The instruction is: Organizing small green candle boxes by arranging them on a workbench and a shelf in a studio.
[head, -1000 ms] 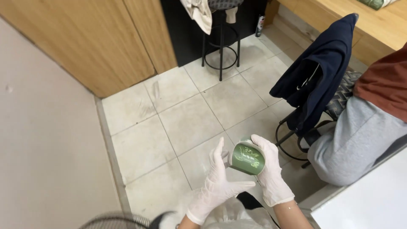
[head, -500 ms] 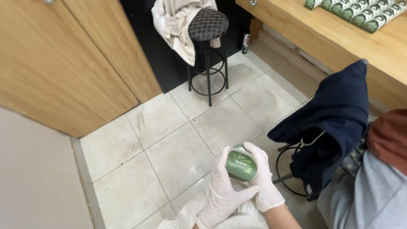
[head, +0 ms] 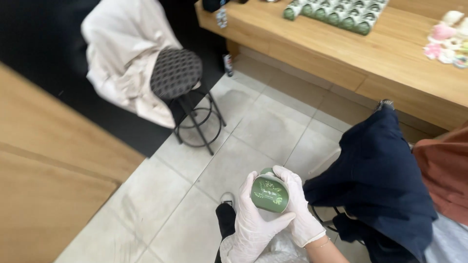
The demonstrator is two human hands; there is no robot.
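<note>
Low over the tiled floor [head: 253, 131], two hands in white gloves hold a small round green tin [head: 269, 194] between them. The left hand [head: 253, 226] wraps its fingers around the tin's left side. The right hand [head: 298, 207] curls over the tin's right side. A black stool [head: 178, 75] stands well apart. More green tins [head: 336, 12] sit on the wooden worktop [head: 390, 53].

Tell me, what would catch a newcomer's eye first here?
At bottom centre, the gloved left hand and right hand clasp a small green tin over the tiled floor. Behind stands a black stool with a pale cloth draped beside it. At right, a navy jacket hangs below a wooden counter bearing rows of green tins.
</note>
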